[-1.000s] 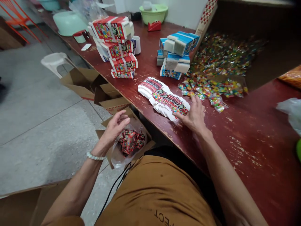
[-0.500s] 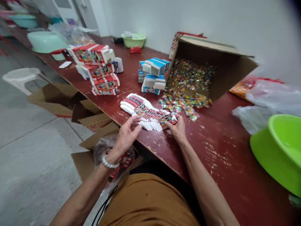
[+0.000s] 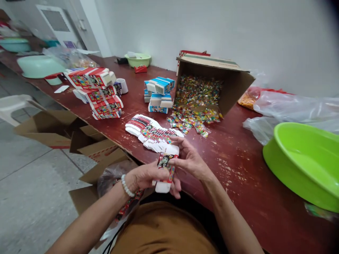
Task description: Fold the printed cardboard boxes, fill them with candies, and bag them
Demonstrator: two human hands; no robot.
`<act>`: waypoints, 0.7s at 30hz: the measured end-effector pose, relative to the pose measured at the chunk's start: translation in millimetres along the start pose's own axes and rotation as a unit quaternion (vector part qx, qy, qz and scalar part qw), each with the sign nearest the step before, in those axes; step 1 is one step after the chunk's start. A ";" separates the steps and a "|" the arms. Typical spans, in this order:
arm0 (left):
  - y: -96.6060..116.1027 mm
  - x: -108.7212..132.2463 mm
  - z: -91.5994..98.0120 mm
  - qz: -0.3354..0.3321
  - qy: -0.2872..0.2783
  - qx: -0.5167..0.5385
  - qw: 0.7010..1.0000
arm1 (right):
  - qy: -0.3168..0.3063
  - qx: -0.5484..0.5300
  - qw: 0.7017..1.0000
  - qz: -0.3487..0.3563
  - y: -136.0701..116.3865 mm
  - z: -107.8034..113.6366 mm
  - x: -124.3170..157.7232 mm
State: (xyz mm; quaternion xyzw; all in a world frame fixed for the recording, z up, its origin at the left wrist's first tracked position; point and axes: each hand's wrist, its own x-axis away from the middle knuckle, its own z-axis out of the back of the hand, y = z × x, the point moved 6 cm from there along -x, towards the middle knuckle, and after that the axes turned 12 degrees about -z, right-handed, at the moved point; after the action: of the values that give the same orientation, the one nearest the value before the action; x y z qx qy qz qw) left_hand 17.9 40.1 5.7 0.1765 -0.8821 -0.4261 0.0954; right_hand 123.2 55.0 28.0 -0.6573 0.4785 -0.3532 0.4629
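Observation:
A small red printed carton (image 3: 164, 159) with white end flaps is held between my hands, above the table's front edge. My left hand (image 3: 149, 173) grips its lower part, thumb across the printed face and fingers behind. My right hand (image 3: 192, 162) has its thumb on the upper right side, with its index finger stretched toward the top flap. Just beyond lies an overlapping row of flat cartons (image 3: 159, 135). Wrapped candies (image 3: 198, 121) spill from a tipped cardboard box (image 3: 234, 90) behind that row.
Red boxes (image 3: 96, 95) are stacked at the left of the table, blue boxes (image 3: 160, 93) in the middle. A green basin (image 3: 283, 162) stands at the right. Open cardboard boxes (image 3: 90, 148) and a plastic bag (image 3: 113, 173) of red packets sit below the table's edge.
Both hands have come from the row of flat cartons toward my body, with one carton now lifted off and held. The view has shifted right.

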 end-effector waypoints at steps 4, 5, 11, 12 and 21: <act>-6.6 3.6 -5.3 -0.059 0.051 0.016 0.997 | 0.008 0.062 0.998 0.023 -3.8 -0.8 5.3; -5.5 4.8 -4.9 -0.072 0.067 -0.001 0.995 | 0.020 0.085 0.996 0.027 -4.4 0.1 6.3; 5.2 9.9 -2.6 -0.099 0.165 -0.123 0.974 | 0.052 0.088 0.994 0.026 -5.1 -3.1 15.0; 7.4 9.8 -2.7 -0.112 0.180 -0.145 0.966 | 0.060 0.078 0.995 0.030 -5.5 -3.7 16.7; 10.1 3.7 -0.1 -0.161 0.239 -0.216 0.933 | 0.185 -0.017 0.982 -0.033 7.6 -0.4 16.8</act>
State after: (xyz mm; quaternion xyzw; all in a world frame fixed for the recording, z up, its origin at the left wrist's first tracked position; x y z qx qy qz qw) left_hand 12.1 44.3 13.8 0.3882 -0.6796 -0.5612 0.2694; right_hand 125.4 37.9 21.2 -0.6037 0.5398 -0.4757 0.3434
